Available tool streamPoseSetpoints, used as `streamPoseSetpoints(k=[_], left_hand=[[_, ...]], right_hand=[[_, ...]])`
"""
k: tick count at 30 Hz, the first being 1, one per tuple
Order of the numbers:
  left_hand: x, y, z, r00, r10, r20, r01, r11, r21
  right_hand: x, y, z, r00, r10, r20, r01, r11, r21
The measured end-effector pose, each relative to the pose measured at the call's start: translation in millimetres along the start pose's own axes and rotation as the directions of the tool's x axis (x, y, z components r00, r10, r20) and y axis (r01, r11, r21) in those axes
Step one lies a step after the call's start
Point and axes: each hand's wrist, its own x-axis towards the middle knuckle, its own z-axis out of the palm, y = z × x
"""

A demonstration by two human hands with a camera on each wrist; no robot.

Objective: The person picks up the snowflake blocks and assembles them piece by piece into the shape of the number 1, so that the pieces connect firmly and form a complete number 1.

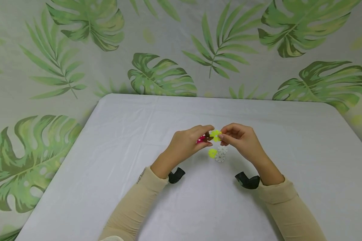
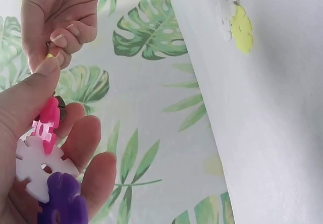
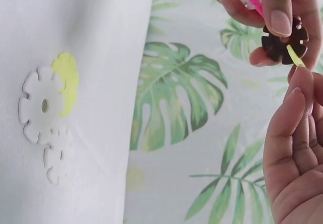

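My left hand (image 1: 187, 140) holds a short chain of notched, flower-shaped plastic discs. In the left wrist view the chain shows a purple disc (image 2: 63, 204), a white disc (image 2: 34, 166) and a pink disc (image 2: 48, 118). At its far end a brown disc (image 3: 272, 45) is pinched under the left thumb. My right hand (image 1: 241, 137) pinches a yellow disc (image 1: 216, 135) between thumb and fingers. The yellow disc's edge meets the brown disc's rim; whether their slots are engaged I cannot tell. Fingers hide part of the chain.
Below the hands, two white discs (image 1: 220, 157) and another yellow disc (image 1: 212, 153) lie close together on the white-covered table (image 1: 123, 134). Black wrist mounts (image 1: 248, 181) stick out from both sleeves. A leaf-patterned cloth (image 1: 169, 40) hangs behind the table.
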Motion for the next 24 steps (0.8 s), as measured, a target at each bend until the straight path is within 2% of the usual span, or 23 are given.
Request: streamPoseSetpoints(k=[7,13,19,24], left_hand=[[-0.6,0.4,1.2,1.0,-0.017,0.0,0.017,0.999,-0.043],[-1.0,-0.2,1.8,0.999,-0.028,-0.021,0.027,0.998,-0.054],[-0.8,-1.1,1.6,0.999,-0.042,-0.031,0.04,0.998,-0.055],[-0.5,-1.4,0.7,0.998,-0.051,-0.039,0.049,0.997,-0.056]], right_hand=[[-0.3,1,2,0.999,0.042,0.007,-0.043,0.997,0.068],[-0.7,-1,3,0.998,0.06,0.027,-0.062,0.997,0.052],[-2.7,-3,-5,0.999,0.029,0.033,-0.028,0.999,-0.025],[-7.4,10,-16,0.998,0.057,0.032,-0.05,0.98,-0.194]])
